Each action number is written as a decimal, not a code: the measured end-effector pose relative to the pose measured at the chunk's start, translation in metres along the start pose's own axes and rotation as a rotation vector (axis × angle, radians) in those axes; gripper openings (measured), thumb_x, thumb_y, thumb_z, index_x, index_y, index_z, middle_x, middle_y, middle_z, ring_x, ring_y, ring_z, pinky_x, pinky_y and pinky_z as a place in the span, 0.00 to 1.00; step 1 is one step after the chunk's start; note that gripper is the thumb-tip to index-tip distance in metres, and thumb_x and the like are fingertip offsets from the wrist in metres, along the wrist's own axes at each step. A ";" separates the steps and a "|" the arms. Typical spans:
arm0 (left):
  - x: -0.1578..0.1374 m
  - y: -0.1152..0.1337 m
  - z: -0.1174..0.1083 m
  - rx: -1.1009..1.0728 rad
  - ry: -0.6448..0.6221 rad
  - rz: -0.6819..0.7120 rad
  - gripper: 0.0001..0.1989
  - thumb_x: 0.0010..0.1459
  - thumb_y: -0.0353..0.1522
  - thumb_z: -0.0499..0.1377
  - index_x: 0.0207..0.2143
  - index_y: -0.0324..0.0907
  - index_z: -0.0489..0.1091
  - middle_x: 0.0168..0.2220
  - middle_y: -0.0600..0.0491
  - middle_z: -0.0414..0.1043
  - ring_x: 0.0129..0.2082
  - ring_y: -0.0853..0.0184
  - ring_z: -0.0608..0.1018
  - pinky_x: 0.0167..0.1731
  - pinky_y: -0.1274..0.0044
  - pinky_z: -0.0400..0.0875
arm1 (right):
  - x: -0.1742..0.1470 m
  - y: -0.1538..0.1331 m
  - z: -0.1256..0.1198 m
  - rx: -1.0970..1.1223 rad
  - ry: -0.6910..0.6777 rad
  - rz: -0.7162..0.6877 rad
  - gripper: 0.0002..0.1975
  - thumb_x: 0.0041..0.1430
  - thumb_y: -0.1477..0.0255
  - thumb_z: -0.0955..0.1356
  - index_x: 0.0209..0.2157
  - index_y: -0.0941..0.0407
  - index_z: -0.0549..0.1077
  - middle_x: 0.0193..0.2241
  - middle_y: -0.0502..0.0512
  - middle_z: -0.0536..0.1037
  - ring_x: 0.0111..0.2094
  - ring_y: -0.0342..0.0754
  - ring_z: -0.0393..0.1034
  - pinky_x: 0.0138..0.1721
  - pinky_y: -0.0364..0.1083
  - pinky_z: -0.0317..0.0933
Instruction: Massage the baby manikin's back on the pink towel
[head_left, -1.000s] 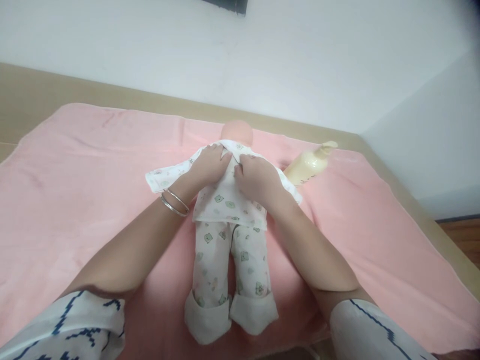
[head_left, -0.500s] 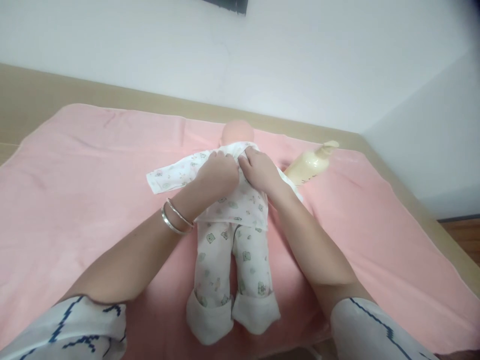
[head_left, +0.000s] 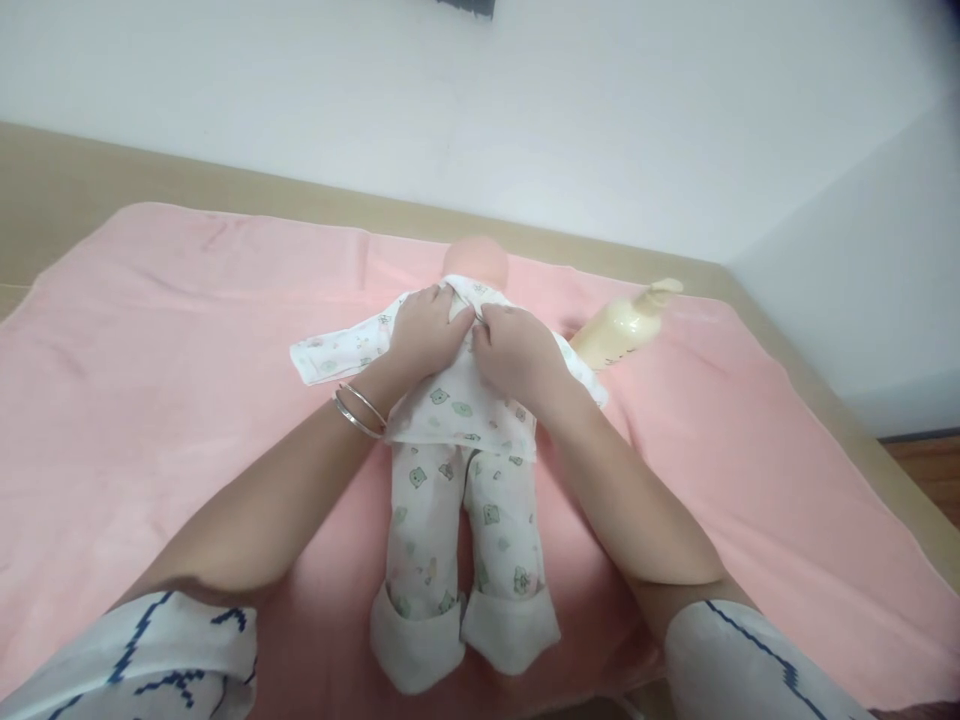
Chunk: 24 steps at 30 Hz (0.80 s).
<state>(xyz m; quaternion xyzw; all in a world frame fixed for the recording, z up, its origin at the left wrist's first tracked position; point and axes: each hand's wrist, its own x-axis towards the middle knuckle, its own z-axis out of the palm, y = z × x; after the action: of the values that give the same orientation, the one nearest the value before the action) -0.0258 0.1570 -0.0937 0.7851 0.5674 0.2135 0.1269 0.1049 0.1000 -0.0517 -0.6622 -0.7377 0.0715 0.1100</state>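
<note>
A baby doll [head_left: 477, 258] lies on its back with its head toward the wall. It wears a white printed shirt [head_left: 469, 410] and matching trousers [head_left: 426, 530] with turned-up cuffs. My left hand [head_left: 429, 328] is closed on the shirt front near the collar, thumb pointing inward. Right beside it, my right hand [head_left: 517, 345] pinches the cloth on the other side of the chest. The fingertips nearly meet at the upper middle of the shirt, and whatever fastening lies between them is hidden. One sleeve stretches out flat to the left.
A pink blanket [head_left: 187, 400] spreads under the doll over a wooden surface [head_left: 60, 180]. A pale yellow pump bottle [head_left: 622, 328] lies tilted just right of the doll's shoulder. Behind stands a white wall [head_left: 300, 100].
My left hand has shifted slightly up and left, its thumb now stretched toward the right hand. The right hand's fingers have curled in at the chest, and the collar cloth has moved.
</note>
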 end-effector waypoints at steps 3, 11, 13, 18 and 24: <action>-0.003 0.001 0.002 -0.021 0.044 0.017 0.17 0.68 0.38 0.46 0.44 0.39 0.72 0.45 0.42 0.76 0.48 0.54 0.76 0.53 0.64 0.69 | 0.004 0.004 0.002 0.037 -0.002 -0.026 0.14 0.67 0.75 0.55 0.40 0.57 0.69 0.42 0.64 0.78 0.44 0.56 0.72 0.46 0.51 0.62; -0.001 -0.007 0.014 -0.057 0.113 0.026 0.19 0.69 0.39 0.48 0.51 0.38 0.71 0.52 0.42 0.76 0.54 0.53 0.75 0.59 0.63 0.66 | 0.033 0.030 0.033 0.106 0.133 -0.120 0.21 0.69 0.69 0.54 0.54 0.62 0.68 0.58 0.71 0.72 0.60 0.62 0.65 0.62 0.61 0.58; 0.000 -0.007 0.015 -0.064 0.117 0.025 0.19 0.68 0.39 0.48 0.51 0.39 0.72 0.51 0.42 0.76 0.54 0.53 0.75 0.58 0.63 0.67 | 0.034 0.032 0.039 0.089 0.150 -0.115 0.23 0.69 0.69 0.54 0.56 0.63 0.68 0.60 0.72 0.71 0.62 0.63 0.64 0.64 0.63 0.56; -0.001 -0.005 0.013 -0.062 0.116 0.020 0.20 0.68 0.39 0.48 0.52 0.38 0.72 0.51 0.42 0.77 0.53 0.52 0.75 0.58 0.62 0.67 | 0.035 0.031 0.043 0.050 0.168 -0.099 0.25 0.69 0.70 0.54 0.60 0.66 0.66 0.61 0.73 0.70 0.65 0.63 0.62 0.67 0.62 0.54; 0.000 -0.005 0.014 0.011 0.091 0.031 0.23 0.70 0.37 0.47 0.58 0.35 0.69 0.55 0.39 0.74 0.56 0.52 0.74 0.61 0.61 0.65 | 0.036 0.032 0.045 0.069 0.195 -0.104 0.24 0.68 0.70 0.54 0.58 0.66 0.68 0.60 0.73 0.72 0.63 0.65 0.64 0.65 0.63 0.56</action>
<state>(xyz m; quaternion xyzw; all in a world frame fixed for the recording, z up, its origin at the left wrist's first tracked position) -0.0239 0.1589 -0.1082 0.7839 0.5616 0.2476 0.0933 0.1207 0.1414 -0.1010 -0.6228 -0.7539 0.0263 0.2075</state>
